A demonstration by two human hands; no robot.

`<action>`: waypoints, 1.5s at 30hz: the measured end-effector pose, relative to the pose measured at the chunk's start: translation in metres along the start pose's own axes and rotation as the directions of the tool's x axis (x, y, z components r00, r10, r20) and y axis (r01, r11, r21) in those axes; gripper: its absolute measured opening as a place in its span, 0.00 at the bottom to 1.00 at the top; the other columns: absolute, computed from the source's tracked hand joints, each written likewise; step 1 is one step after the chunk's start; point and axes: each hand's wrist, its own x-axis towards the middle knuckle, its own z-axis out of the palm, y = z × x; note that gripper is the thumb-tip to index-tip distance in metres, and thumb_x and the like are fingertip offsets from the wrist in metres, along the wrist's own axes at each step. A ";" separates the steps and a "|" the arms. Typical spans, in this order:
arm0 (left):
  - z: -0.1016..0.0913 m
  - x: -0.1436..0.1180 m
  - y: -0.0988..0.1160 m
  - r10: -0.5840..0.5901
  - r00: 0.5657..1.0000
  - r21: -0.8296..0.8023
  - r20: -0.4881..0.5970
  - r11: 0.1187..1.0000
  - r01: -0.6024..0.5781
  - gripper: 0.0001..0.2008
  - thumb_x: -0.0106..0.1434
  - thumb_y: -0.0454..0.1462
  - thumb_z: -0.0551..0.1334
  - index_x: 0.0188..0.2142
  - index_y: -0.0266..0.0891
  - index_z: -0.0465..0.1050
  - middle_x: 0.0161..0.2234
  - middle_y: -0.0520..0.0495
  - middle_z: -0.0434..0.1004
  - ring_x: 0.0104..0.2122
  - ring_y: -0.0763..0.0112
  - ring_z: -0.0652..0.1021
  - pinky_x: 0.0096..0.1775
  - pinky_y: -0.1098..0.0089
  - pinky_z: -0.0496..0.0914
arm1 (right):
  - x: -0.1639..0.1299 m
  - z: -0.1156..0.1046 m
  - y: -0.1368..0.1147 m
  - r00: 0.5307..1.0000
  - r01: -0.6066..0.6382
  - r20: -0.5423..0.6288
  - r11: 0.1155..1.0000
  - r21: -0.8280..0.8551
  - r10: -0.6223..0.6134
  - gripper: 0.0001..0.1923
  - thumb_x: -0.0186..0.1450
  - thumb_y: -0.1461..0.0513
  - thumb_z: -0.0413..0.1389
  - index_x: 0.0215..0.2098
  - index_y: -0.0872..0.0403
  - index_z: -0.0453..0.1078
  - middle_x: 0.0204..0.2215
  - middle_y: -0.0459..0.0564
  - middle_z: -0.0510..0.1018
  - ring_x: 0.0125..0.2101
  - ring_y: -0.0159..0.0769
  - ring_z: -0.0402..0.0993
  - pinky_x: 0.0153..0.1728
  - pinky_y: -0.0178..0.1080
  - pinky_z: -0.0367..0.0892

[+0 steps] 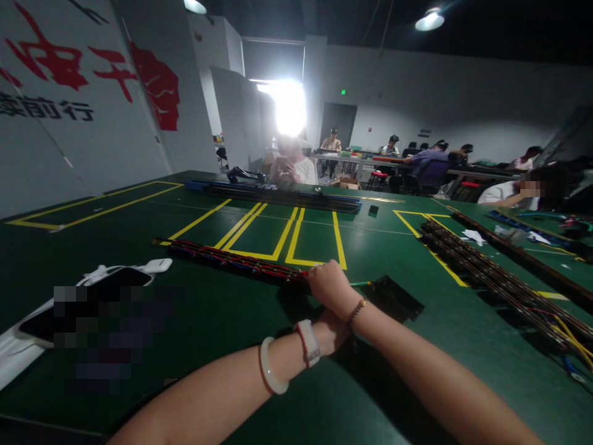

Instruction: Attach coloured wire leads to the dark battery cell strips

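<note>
A long, thin bundle of dark strips with red and blue wires (241, 264) lies across the green table. My right hand (331, 284) is closed in a fist at the bundle's right end, fingers curled around it. Crossed beneath the right wrist is my left hand (334, 329); its fingers are hidden behind the right hand. A thin greenish-yellow wire (362, 283) sticks out to the right of my right hand. It reaches toward a flat black piece (397, 298) lying on the table.
A phone (88, 303) and a white earbud case (159, 266) lie at left. Brown strip bundles (491, 278) with yellow wires lie at right, beside crumpled white paper (473, 237). Dark bars (278, 194) rest along the far edge. Yellow tape (340, 241) marks the table. Several people sit beyond.
</note>
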 end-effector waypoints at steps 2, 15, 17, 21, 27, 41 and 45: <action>-0.001 0.001 -0.001 -0.020 0.998 0.016 0.060 1.000 0.019 0.05 0.62 0.37 0.54 0.32 0.38 0.65 0.26 0.50 0.67 0.25 0.74 0.70 0.28 0.73 0.64 | -0.006 -0.002 0.012 1.000 -0.019 -0.016 0.996 0.087 0.021 0.14 0.67 0.61 0.47 0.30 0.57 0.72 0.26 0.56 0.77 0.26 0.40 0.74 0.25 0.37 0.59; 0.006 -0.009 0.003 -0.015 0.998 0.383 -0.056 0.923 0.035 0.05 0.66 0.33 0.47 0.37 0.38 0.60 0.27 0.52 0.65 0.21 0.77 0.70 0.26 0.74 0.64 | -0.095 0.069 0.060 0.797 0.049 -0.412 0.633 0.773 0.441 0.14 0.68 0.57 0.45 0.50 0.52 0.62 0.44 0.54 0.67 0.46 0.40 0.65 0.48 0.46 0.64; 0.004 -0.009 0.008 -0.051 0.998 0.439 -0.033 0.897 0.060 0.04 0.67 0.34 0.47 0.37 0.38 0.58 0.27 0.53 0.65 0.21 0.77 0.70 0.25 0.74 0.64 | -0.095 0.077 0.057 0.838 0.073 -0.390 0.630 0.773 0.381 0.15 0.68 0.58 0.44 0.52 0.50 0.59 0.49 0.55 0.64 0.51 0.41 0.61 0.53 0.49 0.61; -0.002 -0.007 0.026 -0.167 0.985 0.604 0.038 0.789 0.111 0.06 0.68 0.37 0.46 0.35 0.38 0.57 0.24 0.55 0.63 0.19 0.78 0.69 0.24 0.73 0.64 | -0.087 0.081 0.059 0.889 0.120 -0.363 0.624 0.772 0.279 0.17 0.68 0.62 0.42 0.54 0.49 0.58 0.53 0.55 0.62 0.55 0.41 0.58 0.56 0.51 0.57; -0.013 0.001 0.064 -0.343 0.937 0.912 0.061 0.402 0.088 0.14 0.64 0.44 0.51 0.28 0.37 0.64 0.19 0.55 0.61 0.14 0.80 0.63 0.16 0.77 0.57 | -0.079 0.086 0.068 0.887 0.090 -0.335 0.591 0.801 0.319 0.15 0.67 0.63 0.44 0.51 0.51 0.61 0.50 0.55 0.65 0.53 0.39 0.61 0.56 0.50 0.58; -0.025 0.012 0.073 -0.407 0.897 0.931 0.171 0.365 -0.012 0.22 0.58 0.54 0.57 0.33 0.35 0.67 0.21 0.46 0.73 0.19 0.71 0.75 0.22 0.73 0.68 | -0.077 0.080 0.077 0.881 0.108 -0.323 0.517 0.849 0.346 0.12 0.67 0.64 0.45 0.46 0.54 0.65 0.44 0.53 0.71 0.46 0.36 0.68 0.51 0.45 0.62; -0.025 0.008 0.068 -0.335 0.927 0.902 0.170 0.432 -0.009 0.22 0.58 0.54 0.58 0.33 0.35 0.66 0.21 0.45 0.74 0.21 0.68 0.77 0.26 0.69 0.71 | -0.075 0.044 0.076 0.862 0.125 -0.290 0.379 0.917 0.417 0.14 0.69 0.60 0.42 0.50 0.52 0.62 0.46 0.53 0.71 0.45 0.35 0.70 0.49 0.43 0.64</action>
